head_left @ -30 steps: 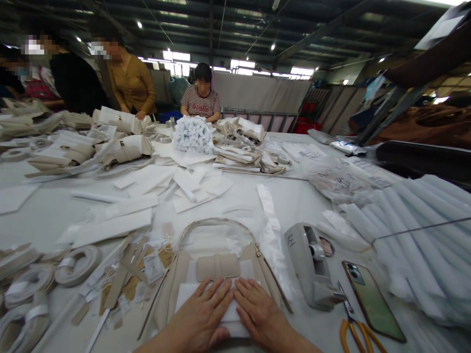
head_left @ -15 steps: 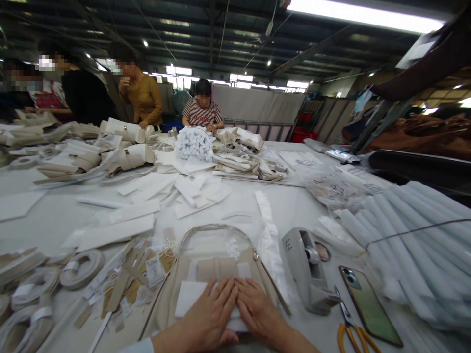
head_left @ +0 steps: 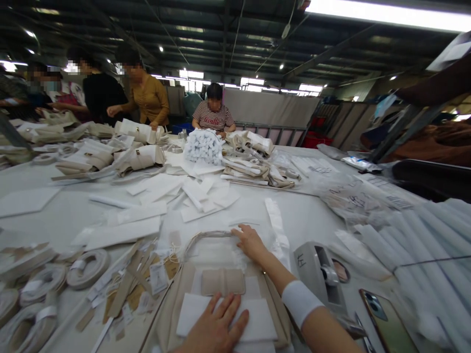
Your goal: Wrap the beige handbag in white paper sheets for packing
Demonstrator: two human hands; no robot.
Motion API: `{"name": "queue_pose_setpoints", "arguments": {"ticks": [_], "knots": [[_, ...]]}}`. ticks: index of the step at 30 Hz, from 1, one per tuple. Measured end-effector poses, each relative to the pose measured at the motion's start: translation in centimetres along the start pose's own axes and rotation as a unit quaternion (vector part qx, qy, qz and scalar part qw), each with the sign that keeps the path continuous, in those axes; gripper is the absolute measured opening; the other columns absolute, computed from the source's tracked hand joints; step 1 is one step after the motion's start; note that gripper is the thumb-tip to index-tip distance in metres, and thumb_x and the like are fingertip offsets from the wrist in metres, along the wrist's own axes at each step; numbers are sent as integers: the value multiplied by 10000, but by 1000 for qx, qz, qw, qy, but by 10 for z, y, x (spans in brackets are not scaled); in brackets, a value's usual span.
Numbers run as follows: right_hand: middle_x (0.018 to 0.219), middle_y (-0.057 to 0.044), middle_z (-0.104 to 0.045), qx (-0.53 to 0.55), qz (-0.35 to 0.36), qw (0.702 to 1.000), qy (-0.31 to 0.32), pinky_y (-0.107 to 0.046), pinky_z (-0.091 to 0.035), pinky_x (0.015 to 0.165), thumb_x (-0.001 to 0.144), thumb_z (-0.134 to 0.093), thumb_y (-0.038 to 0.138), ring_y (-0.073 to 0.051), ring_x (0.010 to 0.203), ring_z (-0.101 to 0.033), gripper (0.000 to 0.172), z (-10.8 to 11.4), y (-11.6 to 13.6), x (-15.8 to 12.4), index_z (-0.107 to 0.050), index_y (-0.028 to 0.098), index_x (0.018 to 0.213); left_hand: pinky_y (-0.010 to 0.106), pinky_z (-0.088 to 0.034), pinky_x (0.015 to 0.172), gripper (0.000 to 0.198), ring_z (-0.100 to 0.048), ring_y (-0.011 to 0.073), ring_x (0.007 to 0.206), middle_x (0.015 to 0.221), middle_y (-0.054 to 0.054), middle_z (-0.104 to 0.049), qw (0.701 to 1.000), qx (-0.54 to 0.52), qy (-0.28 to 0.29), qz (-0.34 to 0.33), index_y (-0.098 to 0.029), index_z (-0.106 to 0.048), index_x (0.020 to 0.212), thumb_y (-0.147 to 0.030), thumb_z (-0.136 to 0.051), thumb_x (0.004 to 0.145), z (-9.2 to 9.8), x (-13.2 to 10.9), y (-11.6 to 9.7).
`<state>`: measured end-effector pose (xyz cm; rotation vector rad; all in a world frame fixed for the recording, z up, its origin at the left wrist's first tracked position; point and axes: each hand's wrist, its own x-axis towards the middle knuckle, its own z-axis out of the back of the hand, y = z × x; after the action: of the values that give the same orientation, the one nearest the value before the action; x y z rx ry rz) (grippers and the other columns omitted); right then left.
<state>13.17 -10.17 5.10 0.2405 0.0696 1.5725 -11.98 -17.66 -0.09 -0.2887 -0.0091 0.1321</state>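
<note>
A beige handbag (head_left: pixel 172 314) lies in front of me, its plastic-wrapped strap (head_left: pixel 206 235) arched away from me. On the bag are a white foam sheet (head_left: pixel 263 318) and a beige flap tab (head_left: pixel 222 282). My left hand (head_left: pixel 219 323) rests open and flat on the foam sheet, fingertips near the tab. My right hand (head_left: pixel 252 242) reaches across to the far right part of the strap, fingers stretched out at it. Whether those fingertips touch the strap or the clear plastic around it, I cannot tell.
To the right stand a grey tape dispenser (head_left: pixel 318 274), a phone (head_left: pixel 386 318) and a bundle of white foam tubes (head_left: pixel 434 260). Coiled straps (head_left: pixel 88 269) and tags (head_left: pixel 159 278) lie left. Loose white sheets (head_left: pixel 206 196) and more bags (head_left: pixel 140 157) lie farther off. Co-workers (head_left: pixel 213 115) stand behind.
My right hand has left my left hand's side and moved forward to the strap. My left hand stays on the foam sheet, slightly lower. The flap tab is more exposed.
</note>
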Motion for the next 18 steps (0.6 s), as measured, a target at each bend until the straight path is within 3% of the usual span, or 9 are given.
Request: {"name": "queue_pose_setpoints", "arguments": {"ticks": [3,5,9,12,18], "knots": [[1242,-124,-606,2,12,1000,10,-406,-400,964,785,-649,144,-273,1147,-531,76,2,0,3,-707,190,805,592,-304,1074,783,-246,356,1396,1529,204,-202,1000,-4,-10,2,-210,-81,1501,-652,-318,900,4,-2,-2],[1154,-99,-658,10,16,1000,9,-355,-406,939,836,-614,197,-232,1073,-579,85,11,-1,-8,-693,192,805,596,-291,1079,769,-244,357,1395,1541,186,-181,1000,-8,-17,5,-216,-73,1503,-643,-309,908,7,-3,-4],[779,-32,-711,14,-1,1000,8,-266,-438,697,912,-504,250,-179,735,-645,181,37,0,-46,-674,199,878,619,-261,1081,755,-230,363,1395,1566,121,-143,1000,-18,-19,12,-238,-39,1503,-620,-324,917,10,-4,-6],[748,-26,-706,9,2,1000,3,-264,-418,676,921,-466,223,-178,720,-642,223,48,8,-79,-676,210,848,616,-256,1083,755,-228,355,1396,1565,112,-161,1000,-22,-14,8,-235,-21,1503,-615,-317,921,14,-4,-8],[664,-6,-649,-15,134,989,-66,-286,-390,698,884,-424,62,-151,644,-584,257,33,28,-130,-627,194,799,656,-301,1037,683,-278,377,1374,1541,116,-238,999,-31,-24,-4,-348,-82,1490,-660,-250,906,25,-8,-10]]}}
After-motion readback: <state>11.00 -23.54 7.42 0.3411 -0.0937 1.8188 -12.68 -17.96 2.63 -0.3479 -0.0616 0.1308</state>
